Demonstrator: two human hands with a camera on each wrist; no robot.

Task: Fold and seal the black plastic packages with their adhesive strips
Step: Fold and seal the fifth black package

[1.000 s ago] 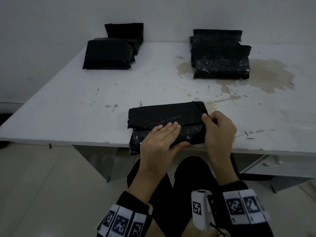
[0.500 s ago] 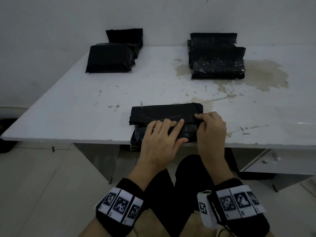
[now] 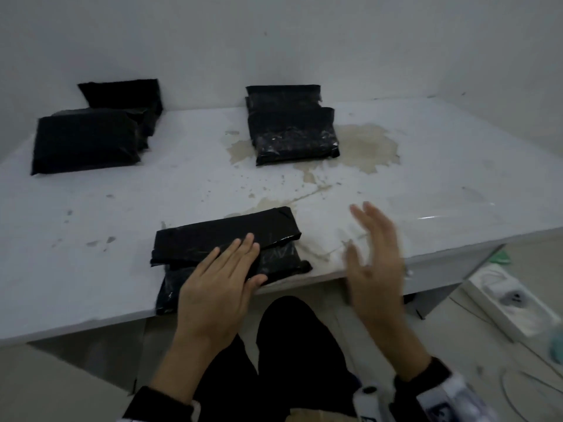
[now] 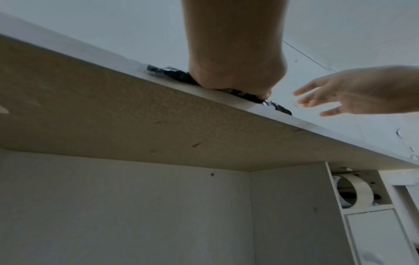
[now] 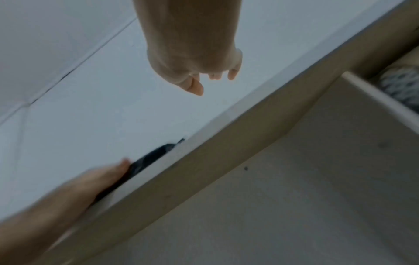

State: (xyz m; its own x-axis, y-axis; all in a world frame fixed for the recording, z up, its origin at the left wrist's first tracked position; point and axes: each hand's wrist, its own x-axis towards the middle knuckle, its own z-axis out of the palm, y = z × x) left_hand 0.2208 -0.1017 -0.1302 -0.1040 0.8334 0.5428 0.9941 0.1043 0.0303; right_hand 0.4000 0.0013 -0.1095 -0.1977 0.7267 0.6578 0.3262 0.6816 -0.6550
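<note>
Head view: left hand [image 3: 217, 287] flat on package [image 3: 225, 236] — long axis left-right; right hand [image 3: 376, 263] just beside, fingers spread, off worktop [image 3: 122, 196].

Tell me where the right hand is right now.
In the head view the right hand hangs open above the table's near edge, right of the near package and clear of it.

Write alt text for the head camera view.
A left hand presses flat on a black package at the near edge of a stained white table, while the right hand hovers open beside it. More black packages lie at the back.
</note>
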